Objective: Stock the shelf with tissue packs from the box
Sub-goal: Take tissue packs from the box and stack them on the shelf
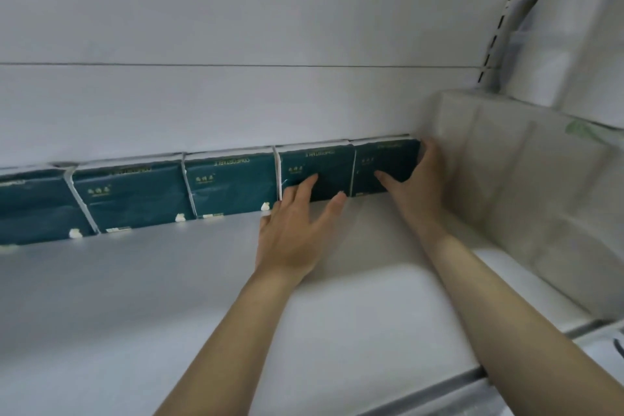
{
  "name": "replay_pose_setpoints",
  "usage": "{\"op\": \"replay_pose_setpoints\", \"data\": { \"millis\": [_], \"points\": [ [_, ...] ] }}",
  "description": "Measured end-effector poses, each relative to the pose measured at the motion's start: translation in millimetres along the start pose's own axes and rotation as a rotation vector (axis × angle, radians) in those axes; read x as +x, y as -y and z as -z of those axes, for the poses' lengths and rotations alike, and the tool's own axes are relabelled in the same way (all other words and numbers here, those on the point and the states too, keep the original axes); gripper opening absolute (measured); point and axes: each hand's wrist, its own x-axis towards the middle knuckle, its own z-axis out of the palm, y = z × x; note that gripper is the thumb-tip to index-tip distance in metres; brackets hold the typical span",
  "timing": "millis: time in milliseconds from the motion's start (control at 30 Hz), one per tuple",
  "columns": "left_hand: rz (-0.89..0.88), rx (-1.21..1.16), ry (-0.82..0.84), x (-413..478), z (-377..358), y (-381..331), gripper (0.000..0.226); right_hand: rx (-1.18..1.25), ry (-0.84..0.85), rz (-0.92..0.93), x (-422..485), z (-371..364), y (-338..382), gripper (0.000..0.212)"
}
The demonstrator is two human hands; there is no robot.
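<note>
Head view, listed from the near edge inward.

Front rail [439,392]: pale strip along the near lip of the shelf [337,314], crossed by the right forearm.

Shelf: white, flat deck. Contents are one row of tissue packs [135,192] at the rear and a pale wrapped bundle [526,172] at the right end.

Left hand [293,236]: fingers straight and spread, laid flat against the teal face of the fourth pack [324,172] counted from the left, with the thumb out to the right near the pack's lower edge.

Right hand [418,185]: thumb laid leftward across the face of the end pack [385,158], fingers bent round that pack's right end, between it and the bundle.

Tissue packs: five in view, dark teal wrap with white end seams. They sit side by side, touching, against the foot of the back panel [236,104]. The broad faces are turned toward the camera. Each long axis runs left to right along the panel, so the packs sit end to end in one line. The lettering reads upside down, with the title line at the far edge. The leftmost pack is cut off by the frame.

Pale wrapped bundle: translucent film over whitish packs, taller than the teal row, just beside the end pack and running forward along the right side of the shelf.

Back panel: white, with one horizontal seam.

Slotted upright [506,10]: at the far right corner, blurred.
</note>
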Motion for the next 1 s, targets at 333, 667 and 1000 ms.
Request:
{"op": "replay_pose_setpoints", "data": {
  "millis": [333,667,1000],
  "points": [
    [0.023,-0.031,-0.020,1.5,-1.6,2.7,0.055,-0.106,-0.003,0.010,-2.4,1.2,0.2,0.080],
    [0.037,-0.018,-0.015,2.0,-1.8,3.0,0.058,0.009,0.084,0.009,-7.8,0.3,11.1,0.079],
    [0.085,-0.096,0.094,-32.8,19.9,-6.2,0.061,-0.099,0.127,0.014,-37.9,12.8,40.6,0.044]
  ]
}}
